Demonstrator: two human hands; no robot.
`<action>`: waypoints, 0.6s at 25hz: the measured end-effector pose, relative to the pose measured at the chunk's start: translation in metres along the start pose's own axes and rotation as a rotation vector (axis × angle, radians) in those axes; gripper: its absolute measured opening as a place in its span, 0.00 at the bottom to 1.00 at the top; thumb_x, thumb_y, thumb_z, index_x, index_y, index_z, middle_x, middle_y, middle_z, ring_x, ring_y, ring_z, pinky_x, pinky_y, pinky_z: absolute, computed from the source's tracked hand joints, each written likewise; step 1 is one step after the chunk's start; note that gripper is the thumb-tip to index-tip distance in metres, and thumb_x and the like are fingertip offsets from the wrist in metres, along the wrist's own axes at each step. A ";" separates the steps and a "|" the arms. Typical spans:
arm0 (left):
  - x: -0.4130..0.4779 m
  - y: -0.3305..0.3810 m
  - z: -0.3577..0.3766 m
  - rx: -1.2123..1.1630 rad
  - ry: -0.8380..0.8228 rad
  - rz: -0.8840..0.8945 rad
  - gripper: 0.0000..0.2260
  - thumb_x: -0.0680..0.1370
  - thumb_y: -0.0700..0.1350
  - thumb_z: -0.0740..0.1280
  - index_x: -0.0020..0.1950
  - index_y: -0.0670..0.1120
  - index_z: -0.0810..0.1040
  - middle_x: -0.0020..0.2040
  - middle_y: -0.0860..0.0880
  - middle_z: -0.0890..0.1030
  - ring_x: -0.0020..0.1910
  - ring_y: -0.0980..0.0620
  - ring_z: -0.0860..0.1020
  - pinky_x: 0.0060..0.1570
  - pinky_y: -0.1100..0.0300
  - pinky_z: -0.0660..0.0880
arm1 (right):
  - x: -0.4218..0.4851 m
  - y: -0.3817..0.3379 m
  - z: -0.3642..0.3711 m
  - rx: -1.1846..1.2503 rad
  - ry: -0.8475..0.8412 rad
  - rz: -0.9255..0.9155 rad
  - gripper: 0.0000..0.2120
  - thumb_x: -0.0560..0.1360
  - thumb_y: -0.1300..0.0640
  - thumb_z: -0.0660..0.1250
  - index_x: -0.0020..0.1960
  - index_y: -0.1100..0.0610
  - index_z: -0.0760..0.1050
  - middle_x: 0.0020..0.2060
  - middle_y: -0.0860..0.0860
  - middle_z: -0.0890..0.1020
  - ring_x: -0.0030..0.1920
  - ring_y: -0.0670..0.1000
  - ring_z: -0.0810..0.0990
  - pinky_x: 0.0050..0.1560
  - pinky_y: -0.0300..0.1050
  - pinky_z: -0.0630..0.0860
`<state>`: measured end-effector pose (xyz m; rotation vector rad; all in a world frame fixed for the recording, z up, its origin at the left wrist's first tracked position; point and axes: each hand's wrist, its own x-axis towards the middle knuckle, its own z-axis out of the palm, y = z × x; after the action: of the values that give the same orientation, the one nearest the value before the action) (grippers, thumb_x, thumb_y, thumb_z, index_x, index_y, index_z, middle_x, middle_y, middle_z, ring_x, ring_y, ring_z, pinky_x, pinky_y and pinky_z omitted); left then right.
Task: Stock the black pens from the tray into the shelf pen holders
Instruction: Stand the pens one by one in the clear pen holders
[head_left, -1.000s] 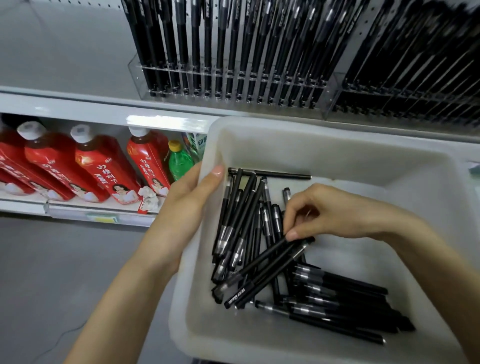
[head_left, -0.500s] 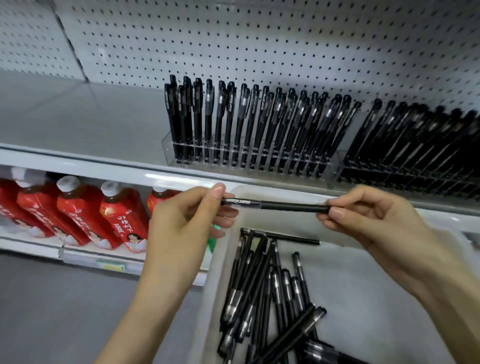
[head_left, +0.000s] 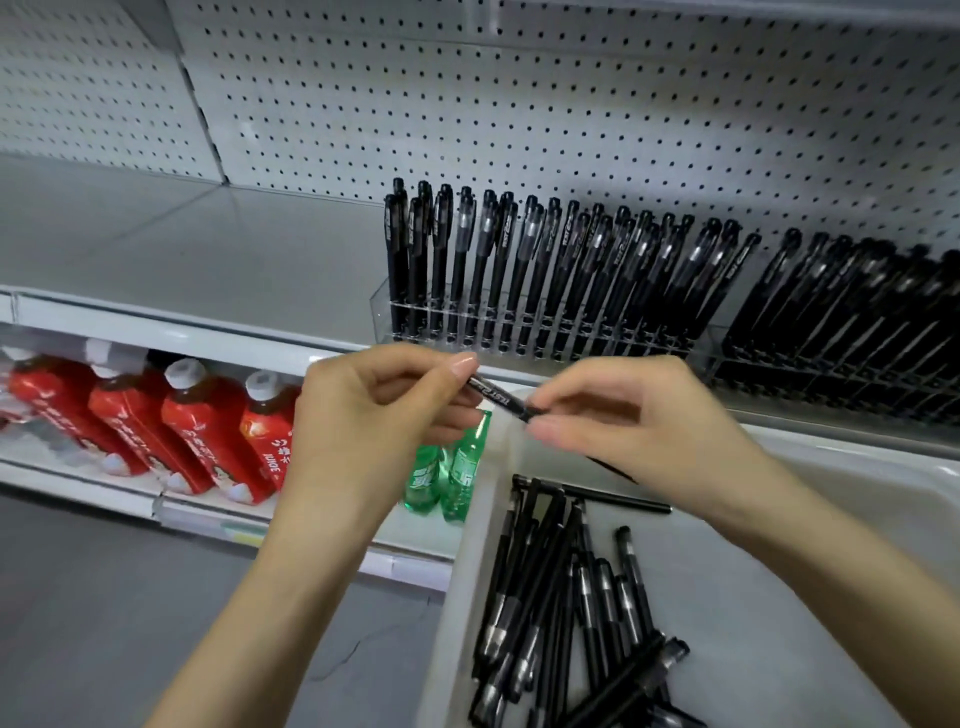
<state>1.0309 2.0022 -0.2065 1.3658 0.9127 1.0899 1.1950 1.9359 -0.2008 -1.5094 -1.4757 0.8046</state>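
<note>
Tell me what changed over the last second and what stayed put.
The left hand let go of the tray rim; the right hand lifted one black pen out of the pile. Both hands now pinch that pen above the tray, closer together than half a second ago. The loose pens, the filled pen holders and the red bottles stayed as they were.

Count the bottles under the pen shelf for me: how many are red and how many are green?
Red bottles: 4 (another may be cut off at the left edge)
Green bottles: 2
Total: 6
</note>
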 end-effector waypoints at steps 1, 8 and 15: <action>0.002 0.003 -0.002 0.020 -0.001 0.029 0.03 0.71 0.40 0.70 0.38 0.42 0.82 0.32 0.43 0.82 0.31 0.49 0.82 0.33 0.62 0.79 | 0.008 -0.005 0.006 0.008 -0.010 -0.020 0.06 0.65 0.56 0.74 0.42 0.55 0.82 0.37 0.51 0.84 0.39 0.47 0.82 0.43 0.39 0.77; 0.012 0.005 -0.021 0.134 0.138 0.203 0.04 0.74 0.47 0.68 0.40 0.52 0.82 0.33 0.53 0.83 0.33 0.55 0.82 0.35 0.62 0.79 | 0.041 -0.024 0.018 -0.035 0.004 -0.108 0.06 0.66 0.61 0.76 0.39 0.54 0.80 0.37 0.48 0.84 0.39 0.44 0.82 0.44 0.36 0.77; 0.073 -0.064 -0.049 0.707 0.162 0.295 0.22 0.79 0.57 0.56 0.70 0.50 0.68 0.63 0.49 0.75 0.60 0.54 0.74 0.60 0.55 0.71 | 0.091 -0.051 0.003 -0.114 0.262 -0.310 0.23 0.70 0.60 0.73 0.58 0.41 0.69 0.43 0.53 0.81 0.42 0.48 0.84 0.47 0.46 0.81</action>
<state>1.0086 2.0916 -0.2641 2.0613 1.3203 1.1597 1.1789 2.0235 -0.1461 -1.3636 -1.5249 0.3306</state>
